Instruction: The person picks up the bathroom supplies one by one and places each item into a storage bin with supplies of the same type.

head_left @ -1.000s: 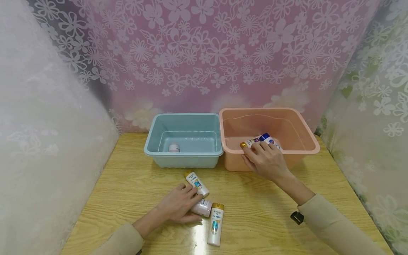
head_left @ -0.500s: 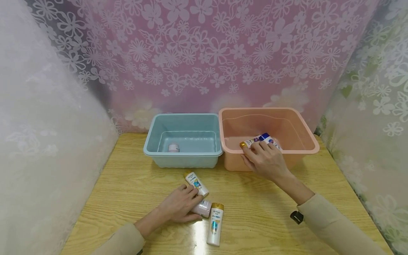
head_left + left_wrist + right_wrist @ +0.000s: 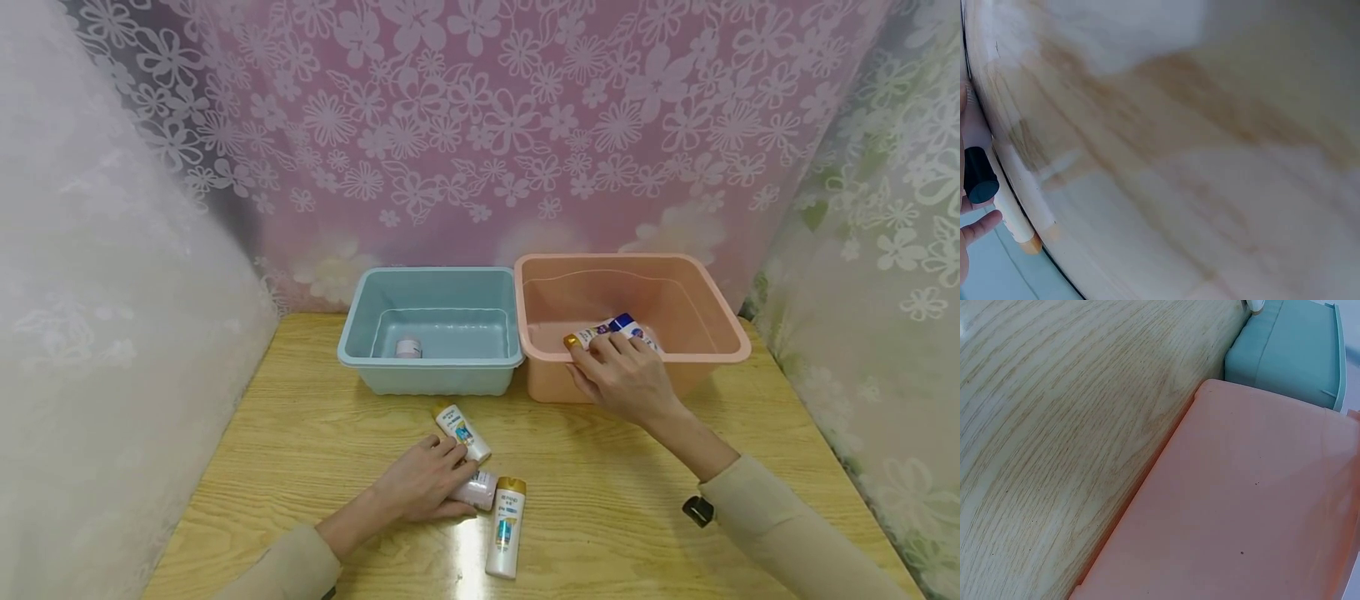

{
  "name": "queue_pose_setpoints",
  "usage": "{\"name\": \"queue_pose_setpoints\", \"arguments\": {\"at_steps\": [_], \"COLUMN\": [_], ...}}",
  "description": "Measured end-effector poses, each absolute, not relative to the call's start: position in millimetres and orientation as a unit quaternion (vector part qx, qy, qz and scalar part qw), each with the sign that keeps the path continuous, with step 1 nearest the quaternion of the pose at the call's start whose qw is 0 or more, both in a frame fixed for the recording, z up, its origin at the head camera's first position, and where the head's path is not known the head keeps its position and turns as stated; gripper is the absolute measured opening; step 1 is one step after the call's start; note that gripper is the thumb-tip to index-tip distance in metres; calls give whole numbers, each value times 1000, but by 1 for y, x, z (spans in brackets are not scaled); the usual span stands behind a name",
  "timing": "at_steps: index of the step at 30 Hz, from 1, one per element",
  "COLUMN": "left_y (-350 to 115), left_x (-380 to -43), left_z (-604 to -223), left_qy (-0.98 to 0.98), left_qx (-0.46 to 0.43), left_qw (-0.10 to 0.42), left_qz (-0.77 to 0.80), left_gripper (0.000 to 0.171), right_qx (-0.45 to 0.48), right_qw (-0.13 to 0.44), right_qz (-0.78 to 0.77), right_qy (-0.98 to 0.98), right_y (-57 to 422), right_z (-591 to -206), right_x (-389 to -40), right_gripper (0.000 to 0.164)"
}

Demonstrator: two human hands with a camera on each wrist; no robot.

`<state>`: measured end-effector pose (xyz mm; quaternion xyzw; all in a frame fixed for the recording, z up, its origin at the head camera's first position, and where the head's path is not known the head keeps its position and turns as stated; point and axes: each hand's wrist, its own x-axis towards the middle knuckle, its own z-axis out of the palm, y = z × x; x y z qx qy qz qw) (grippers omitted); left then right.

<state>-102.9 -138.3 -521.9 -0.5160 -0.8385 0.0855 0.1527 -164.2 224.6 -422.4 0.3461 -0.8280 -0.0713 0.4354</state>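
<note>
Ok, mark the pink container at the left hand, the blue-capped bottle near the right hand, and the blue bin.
Pink container (image 3: 482, 490): head view, visible side wall.
Blue-capped bottle (image 3: 640, 332): head view, white body below the cap.
Blue bin (image 3: 431, 363): head view, front rim.

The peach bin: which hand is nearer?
Right. The right hand is at the front rim of the peach bin; the left hand is apart, in front and to its left.

Curtained off like a booth: pink flowered cloth (image 3: 480, 125) at twelve o'clock, pale drape (image 3: 112, 317) at nine, flowered drape (image 3: 885, 275) at three, wood-grain counter (image 3: 615, 500) between
</note>
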Motion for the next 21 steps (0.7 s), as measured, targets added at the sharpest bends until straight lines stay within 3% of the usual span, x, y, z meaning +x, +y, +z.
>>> {"name": "queue_pose_setpoints", "arguments": {"at_steps": [21], "left_y": [-143], "left_x": [-106], "left_z": [-513], "left_qy": [-844], "left_qx": [-513], "left_qw": [129], "left_qz": [85], "left_gripper": [60], "right_qx": [344], "right_qw": [440], "right_qz": [-68], "right_qy": [-827], "right_y": [224], "right_z": [-423], "right_x": [-163], "right_gripper": [39]}}
